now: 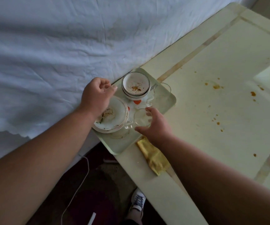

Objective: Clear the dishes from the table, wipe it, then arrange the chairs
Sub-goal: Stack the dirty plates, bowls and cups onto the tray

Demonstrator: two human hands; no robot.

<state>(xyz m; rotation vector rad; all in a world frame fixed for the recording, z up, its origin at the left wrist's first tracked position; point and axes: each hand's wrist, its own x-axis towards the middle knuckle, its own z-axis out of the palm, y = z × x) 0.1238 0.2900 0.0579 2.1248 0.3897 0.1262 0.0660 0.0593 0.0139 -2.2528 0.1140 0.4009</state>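
Observation:
A pale green tray (119,147) lies at the table's left edge. On it stand stacked white bowls (135,86) with orange food residue, a dirty white plate (113,116), and two clear glass cups. My right hand (155,125) grips the nearer glass cup (142,118) by its rim on the tray. The other glass cup (162,90) stands behind it at the tray's far corner. My left hand (97,96) hovers over the plate with fingers loosely curled, holding nothing.
The cream table (220,78) is spotted with orange food stains. A yellow cloth (153,157) lies beside the tray under my right wrist. A bed with a pale blue sheet (49,54) fills the left. My shoe (137,202) and a white cable (75,190) are on the floor.

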